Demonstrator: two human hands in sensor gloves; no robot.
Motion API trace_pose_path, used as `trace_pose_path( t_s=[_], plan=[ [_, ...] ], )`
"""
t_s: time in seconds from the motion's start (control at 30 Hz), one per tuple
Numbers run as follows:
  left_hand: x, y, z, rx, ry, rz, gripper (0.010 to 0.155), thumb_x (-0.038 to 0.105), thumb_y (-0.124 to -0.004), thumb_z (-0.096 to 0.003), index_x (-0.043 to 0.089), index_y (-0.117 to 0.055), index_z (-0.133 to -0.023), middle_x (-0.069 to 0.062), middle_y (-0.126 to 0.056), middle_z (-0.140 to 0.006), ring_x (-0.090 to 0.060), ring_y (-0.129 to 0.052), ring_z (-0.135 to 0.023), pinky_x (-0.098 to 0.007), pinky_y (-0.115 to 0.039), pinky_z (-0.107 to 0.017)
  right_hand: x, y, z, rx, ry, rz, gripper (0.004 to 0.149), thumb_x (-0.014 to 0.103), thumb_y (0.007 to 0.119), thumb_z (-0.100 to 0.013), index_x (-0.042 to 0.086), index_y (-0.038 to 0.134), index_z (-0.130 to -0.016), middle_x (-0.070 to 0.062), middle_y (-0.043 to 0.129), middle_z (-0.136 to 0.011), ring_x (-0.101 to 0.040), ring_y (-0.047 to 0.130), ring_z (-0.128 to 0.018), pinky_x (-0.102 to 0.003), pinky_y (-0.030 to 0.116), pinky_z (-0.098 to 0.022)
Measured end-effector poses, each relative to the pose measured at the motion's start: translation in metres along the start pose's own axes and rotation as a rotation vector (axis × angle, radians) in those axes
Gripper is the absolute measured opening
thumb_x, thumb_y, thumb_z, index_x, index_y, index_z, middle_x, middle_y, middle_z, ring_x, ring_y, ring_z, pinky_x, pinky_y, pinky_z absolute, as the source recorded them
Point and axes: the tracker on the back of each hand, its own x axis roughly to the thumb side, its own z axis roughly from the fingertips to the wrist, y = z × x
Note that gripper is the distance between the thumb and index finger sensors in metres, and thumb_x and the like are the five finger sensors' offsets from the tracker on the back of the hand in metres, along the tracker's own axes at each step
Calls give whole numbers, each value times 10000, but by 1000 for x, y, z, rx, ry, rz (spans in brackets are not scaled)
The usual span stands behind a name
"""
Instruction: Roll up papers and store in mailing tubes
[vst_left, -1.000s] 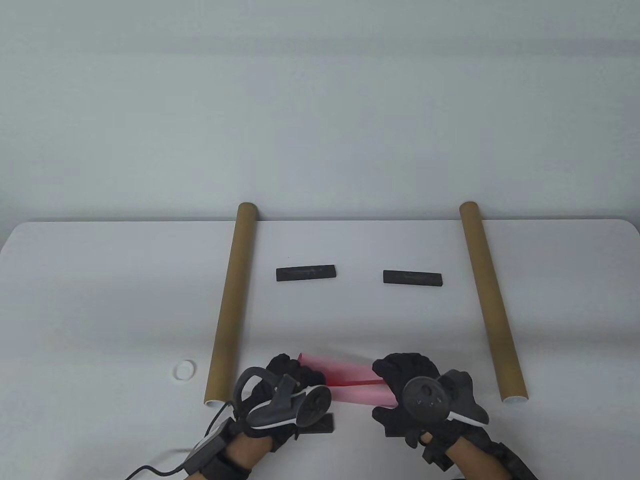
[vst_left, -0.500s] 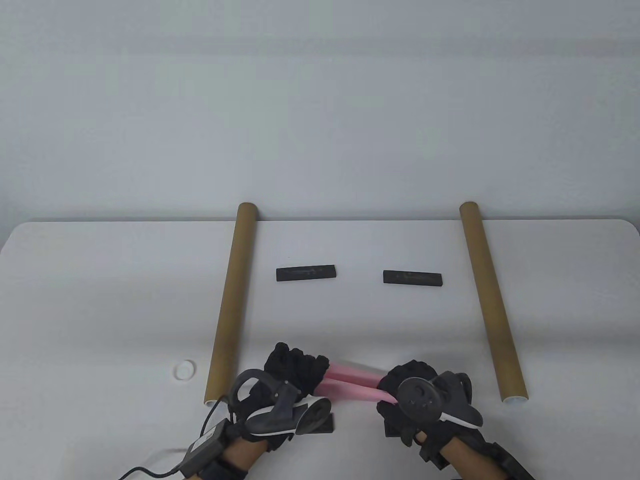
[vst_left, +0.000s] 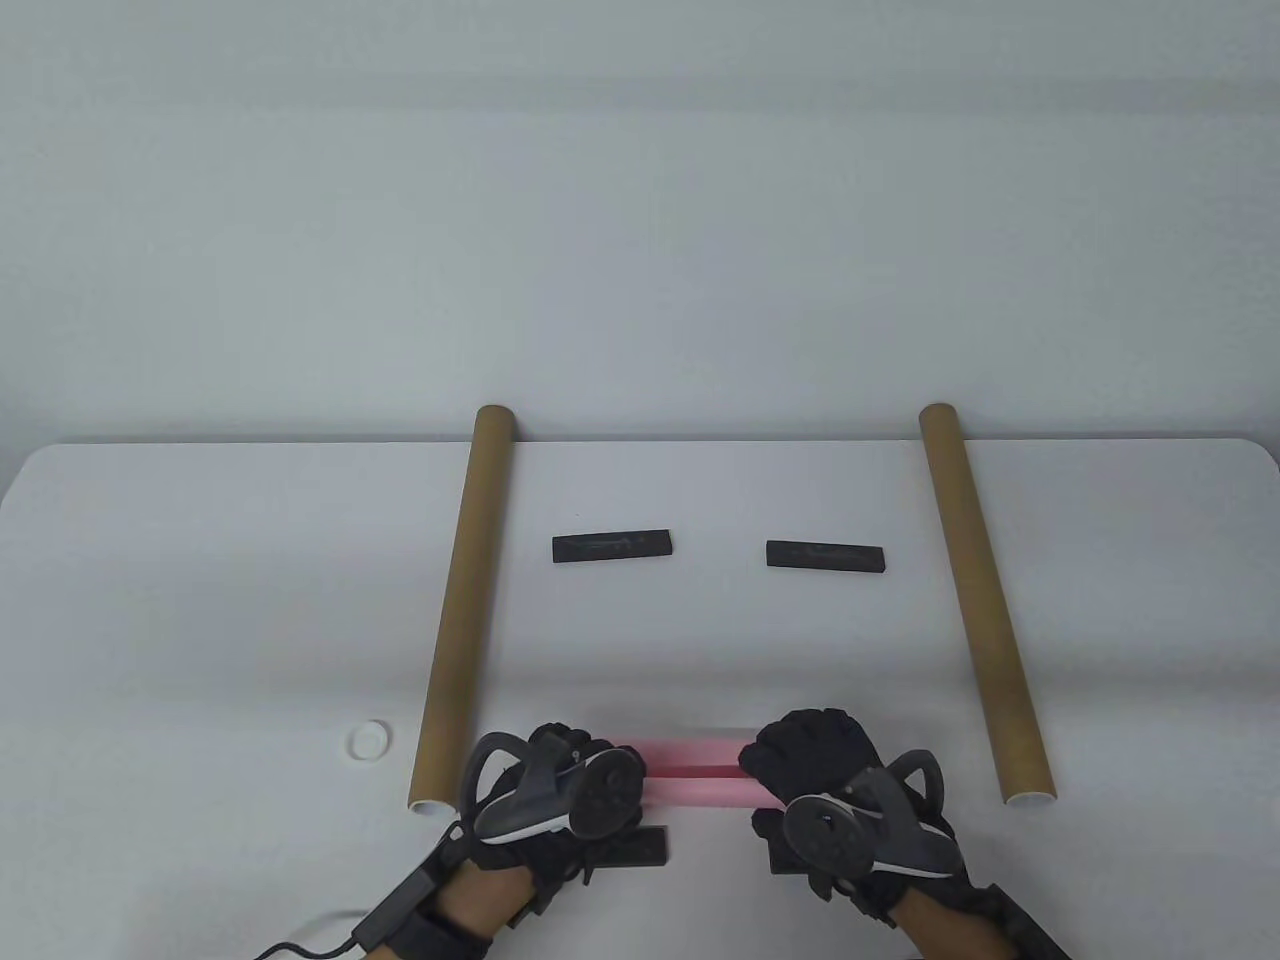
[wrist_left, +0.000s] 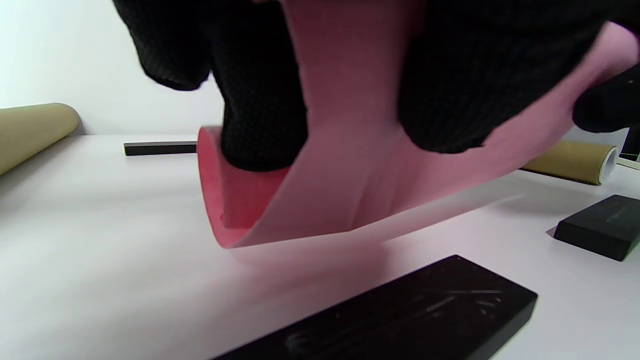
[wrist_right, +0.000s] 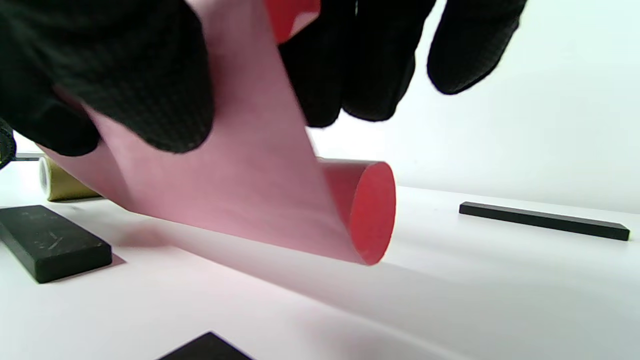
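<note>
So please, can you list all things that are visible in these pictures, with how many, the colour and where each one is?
Mailing tubes: 2, brown; left tube and right tube, each running front to back on the table.
Paper: 1, pink, partly rolled, held between both hands near the front edge.
Far bars: 2, black; left bar and right bar, lying flat between the tubes.
Near bars: 2, black; one by the left hand, one by the right hand.
Ring: 1, white, left of the left tube.
Table: 1, white.
Cable: 1, black, at the left wrist.
Hands: 2, black gloves; left hand and right hand, both gripping the paper.
</note>
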Motion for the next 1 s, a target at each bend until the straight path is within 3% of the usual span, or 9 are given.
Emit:
trace_pose_path(
  t_s=[0.07,0.13,0.23,0.43,0.53,0.63,0.8,0.87,1.0],
  plan=[
    [1,0,1,12,-1,-12,470,534,-934,-333,334,-872,-753,105,-1041,-581,-132,-1090,-570,-467,-785,-653,-3,0,-1,7,15,-30,419,462,911,-452,244,892,-810,-32,924,-856,-357,916,-853,-643,718,-689],
    [6,0,4,64,-7,-114,702,587,-915,-321,288,-728,-927,74,-956,-760,-172,-1013,-731,-498,-717,-697,-7,1,-1,35,23,-93,410,463,916,-447,229,912,-784,-46,944,-823,-364,936,-818,-650,736,-667],
    [16,3,6,154,-75,-344,843,640,-902,-299,260,-618,-995,45,-872,-861,-210,-931,-838,-525,-662,-719,-11,1,-1,89,0,-117,421,513,899,-442,217,948,-737,-53,985,-767,-366,977,-762,-659,769,-631],
    [20,6,7,172,-91,-326,684,579,-935,-311,292,-741,-902,104,-967,-696,-133,-1034,-673,-489,-729,-689,-18,-3,1,105,3,-260,485,585,854,-430,194,989,-682,-72,1021,-708,-381,1005,-709,-662,787,-597],
    [12,4,4,112,-61,-195,536,550,-938,-322,331,-833,-799,130,-1014,-573,-101,-1077,-557,-472,-762,-670,-16,-4,3,57,4,-165,636,619,895,-399,178,882,-858,-98,898,-894,-424,896,-856,-680,745,-634],
    [2,-1,0,-5,-23,7,454,540,-929,-332,340,-876,-737,124,-1031,-521,-113,-1087,-517,-477,-761,-668,-10,-8,5,-15,-22,-55,707,551,944,-395,195,760,-976,-92,763,-1032,-444,770,-977,-692,661,-703],
    [-6,-4,-2,-91,-12,133,448,536,-923,-343,326,-881,-736,110,-1029,-529,-132,-1080,-535,-487,-744,-675,-8,-10,4,-44,-24,-37,514,484,930,-428,237,856,-872,-45,868,-939,-381,850,-931,-665,688,-707],
    [-3,-2,1,-29,-2,73,494,557,-911,-341,329,-857,-775,102,-1015,-587,-144,-1064,-591,-492,-724,-690,-14,-11,3,-7,-18,-87,468,499,918,-431,234,897,-816,-43,920,-873,-367,909,-867,-657,716,-686],
    [8,0,5,85,-63,-174,743,628,-896,-311,295,-689,-943,61,-907,-821,-200,-961,-803,-525,-666,-717,-25,-8,2,30,20,-196,410,519,907,-432,217,961,-704,-56,998,-747,-366,988,-743,-655,768,-628]
  ],
)
